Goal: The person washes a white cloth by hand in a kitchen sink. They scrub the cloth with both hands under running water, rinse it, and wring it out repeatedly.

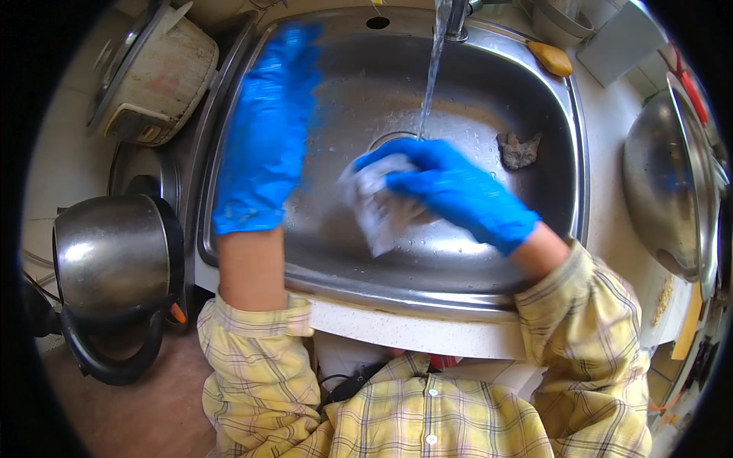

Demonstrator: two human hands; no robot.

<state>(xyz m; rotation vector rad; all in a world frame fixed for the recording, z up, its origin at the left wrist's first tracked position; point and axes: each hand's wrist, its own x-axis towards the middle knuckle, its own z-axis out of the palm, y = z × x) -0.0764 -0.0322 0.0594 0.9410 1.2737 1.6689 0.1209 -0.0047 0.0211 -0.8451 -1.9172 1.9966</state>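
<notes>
A stainless steel sink [435,297] lies before me, with a stream of water [433,80] falling from the faucet [456,23]. My right hand [452,183], in a blue rubber glove, grips a wet whitish cloth [378,212] over the basin, close to the drain and the stream; motion blurs the cloth. My left hand [286,63], gloved in blue too, is over the sink's left side, blurred; whether its fingers hold anything cannot be made out. A grey, ragged scrap of cloth or scrubber [518,150] lies on the basin's right side.
Left of the sink are a stained rice cooker [166,74] and a steel electric kettle [114,257] with a black handle. A yellow bar of soap [550,58] rests at the back right corner. A large steel bowl [658,177] leans on the right.
</notes>
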